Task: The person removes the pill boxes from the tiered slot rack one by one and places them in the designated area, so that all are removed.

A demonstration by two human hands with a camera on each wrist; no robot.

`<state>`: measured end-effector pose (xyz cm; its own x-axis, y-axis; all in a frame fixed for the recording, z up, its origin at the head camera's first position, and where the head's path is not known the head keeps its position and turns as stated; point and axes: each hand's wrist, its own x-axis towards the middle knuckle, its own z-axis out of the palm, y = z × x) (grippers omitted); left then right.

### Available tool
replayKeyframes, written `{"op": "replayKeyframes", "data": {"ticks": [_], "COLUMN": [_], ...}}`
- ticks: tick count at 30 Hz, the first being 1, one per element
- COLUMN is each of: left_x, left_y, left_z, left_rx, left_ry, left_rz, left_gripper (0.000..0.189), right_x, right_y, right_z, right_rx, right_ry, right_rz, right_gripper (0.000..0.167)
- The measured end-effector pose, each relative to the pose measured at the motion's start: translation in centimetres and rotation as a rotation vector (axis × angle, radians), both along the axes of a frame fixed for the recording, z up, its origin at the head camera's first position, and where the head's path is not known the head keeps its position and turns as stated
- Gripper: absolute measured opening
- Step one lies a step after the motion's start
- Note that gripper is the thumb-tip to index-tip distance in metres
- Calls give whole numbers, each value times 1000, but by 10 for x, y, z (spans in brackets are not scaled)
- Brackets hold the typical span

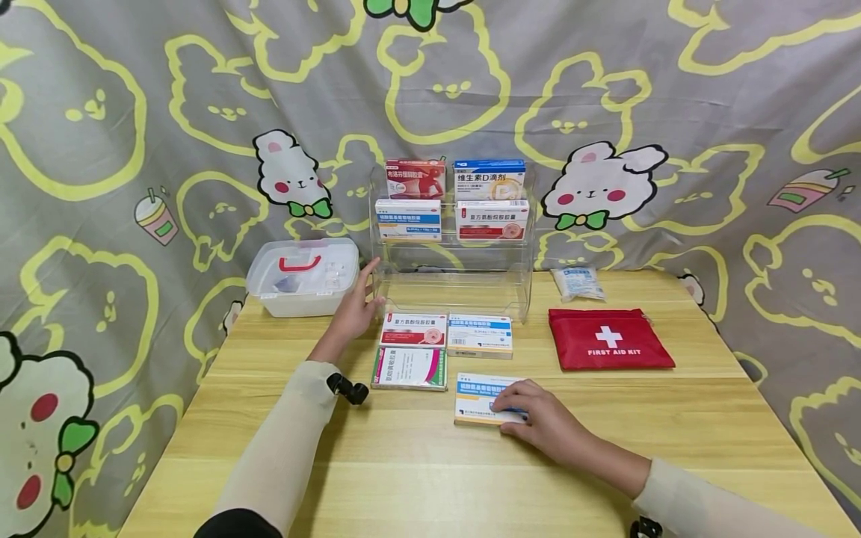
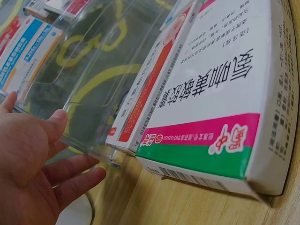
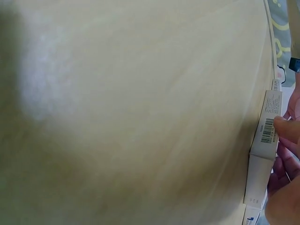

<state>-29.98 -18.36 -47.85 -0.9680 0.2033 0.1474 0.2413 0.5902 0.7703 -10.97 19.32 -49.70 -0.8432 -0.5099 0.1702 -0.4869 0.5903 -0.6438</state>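
In the head view, my right hand (image 1: 545, 420) grips a blue-and-white medicine box (image 1: 476, 396) lying on the table, fingers over its right part and thumb at the near edge. The right wrist view shows the thumb against the barcoded side of the medicine box (image 3: 266, 126). My left hand (image 1: 354, 310) has its fingers spread at the left side of a clear acrylic rack (image 1: 457, 288). Between the hands lie a red-and-white box (image 1: 412, 329), another blue-and-white box (image 1: 480, 334) and a green-and-magenta box (image 1: 409, 368), close before the rack.
The rack's upper tiers hold a red box (image 1: 415, 179), a vitamin D box (image 1: 489, 181), a blue-and-white box (image 1: 408, 220) and a red-and-white box (image 1: 492, 221). A lidded plastic case (image 1: 303, 302) stands left; a red first aid pouch (image 1: 608, 351) and a small packet (image 1: 578, 284) lie right.
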Motion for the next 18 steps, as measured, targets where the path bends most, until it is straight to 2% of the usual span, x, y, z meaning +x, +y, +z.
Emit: {"op": "replayKeyframes", "data": {"ticks": [10,18], "left_x": [1,2], "left_y": [1,1], "left_z": [3,3], "left_rx": [-8,-6], "left_ry": [-3,-4], "left_rz": [-1,1], "left_gripper": [85,86], "right_x": [-7,-19], "right_y": [-1,-2], "right_z": [3,2], "right_rx": [26,44], "right_ry": [-24,-23], "right_rz": [-3,-2], "right_gripper": [25,25]}}
